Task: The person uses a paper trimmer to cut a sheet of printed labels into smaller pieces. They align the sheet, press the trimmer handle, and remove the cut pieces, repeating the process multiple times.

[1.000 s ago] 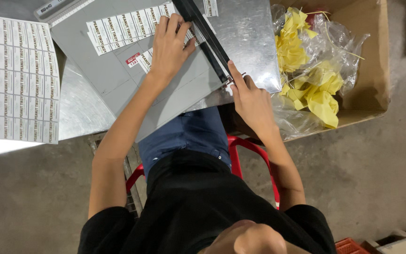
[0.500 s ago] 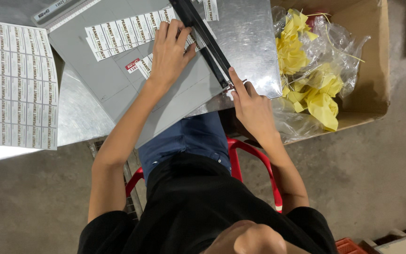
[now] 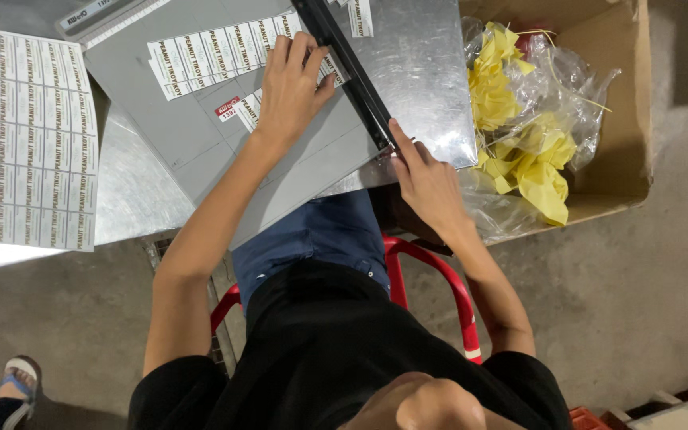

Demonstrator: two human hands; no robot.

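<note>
1. A small packing or labelling workshop — bare concrete floor, a steel worktop
2. A paper cutter beside a printed label sheet ready for trimming
3. A cardboard box of yellow scraps and plastic — working waste, not home clutter
</note>
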